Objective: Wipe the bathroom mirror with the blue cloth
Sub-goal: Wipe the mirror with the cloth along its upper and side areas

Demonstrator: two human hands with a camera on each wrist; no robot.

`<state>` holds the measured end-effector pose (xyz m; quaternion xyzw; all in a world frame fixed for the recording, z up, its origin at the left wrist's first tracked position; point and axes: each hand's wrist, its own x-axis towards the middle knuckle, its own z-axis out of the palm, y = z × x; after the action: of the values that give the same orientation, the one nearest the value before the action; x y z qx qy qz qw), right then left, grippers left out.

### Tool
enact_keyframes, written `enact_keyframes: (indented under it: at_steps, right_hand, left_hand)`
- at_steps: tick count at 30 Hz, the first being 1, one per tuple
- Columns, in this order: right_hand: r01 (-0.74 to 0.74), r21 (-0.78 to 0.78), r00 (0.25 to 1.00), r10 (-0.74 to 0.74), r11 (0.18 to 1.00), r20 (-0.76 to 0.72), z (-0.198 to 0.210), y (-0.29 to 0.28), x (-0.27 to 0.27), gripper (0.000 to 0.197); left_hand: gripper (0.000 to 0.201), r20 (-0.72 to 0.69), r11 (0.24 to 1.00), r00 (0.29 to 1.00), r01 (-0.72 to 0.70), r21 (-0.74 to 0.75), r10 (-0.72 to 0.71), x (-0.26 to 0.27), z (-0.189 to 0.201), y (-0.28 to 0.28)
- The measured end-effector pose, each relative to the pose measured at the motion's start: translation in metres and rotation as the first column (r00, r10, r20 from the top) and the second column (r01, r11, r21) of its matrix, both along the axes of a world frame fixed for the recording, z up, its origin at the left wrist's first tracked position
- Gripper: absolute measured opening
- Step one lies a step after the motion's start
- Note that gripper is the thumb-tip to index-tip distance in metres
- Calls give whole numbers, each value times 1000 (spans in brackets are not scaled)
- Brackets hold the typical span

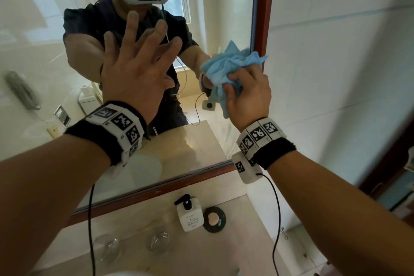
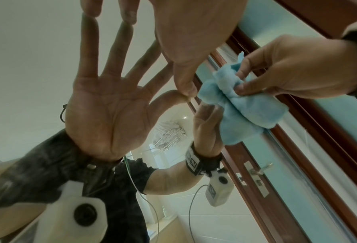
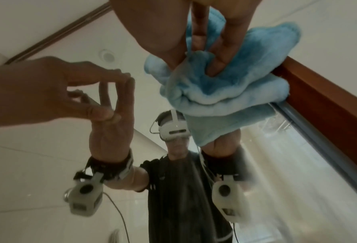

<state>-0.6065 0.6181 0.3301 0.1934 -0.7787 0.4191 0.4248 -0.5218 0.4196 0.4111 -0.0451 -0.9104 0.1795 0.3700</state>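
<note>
Blue cloth point(image 1: 228, 67), bunched in right hand point(image 1: 248, 98), hangs lengthwise downward against mirror point(image 1: 44, 51); left hand point(image 1: 136, 71) splayed.

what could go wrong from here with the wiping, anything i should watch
The left hand is spread flat on the mirror, so it may leave prints on the glass. The blue cloth, bunched in the right hand, sits at the wooden frame, so the edge strip could be missed. Trailing wrist cables may snag the soap bottle.

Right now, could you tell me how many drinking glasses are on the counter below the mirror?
2: one glass near the left cable, the other glass just right of it, left of the soap bottle. The arms may hide more.
</note>
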Motion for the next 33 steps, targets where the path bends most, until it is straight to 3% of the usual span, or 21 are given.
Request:
enact_keyframes:
  at_steps: [17, 27, 31, 33]
  right_hand:
    - [32, 21, 981, -35, 999, 188, -103, -2, 13, 10]
    - [18, 9, 969, -19, 1000, 246, -91, -2, 14, 7]
    - [36, -2, 983, -35, 999, 178, -60, -3, 11, 8]
    - [33, -19, 991, -30, 999, 133, -32, -4, 8, 7]
  left_hand:
    - [71, -53, 1000, 999, 12, -2, -12, -1, -12, 0]
    - [66, -10, 999, 1000, 14, 31, -14, -2, -17, 0]
    - [64, -10, 999, 1000, 20, 39, -19, -3, -21, 0]
    - [72, -8, 999, 1000, 20, 30, -20, -4, -22, -1]
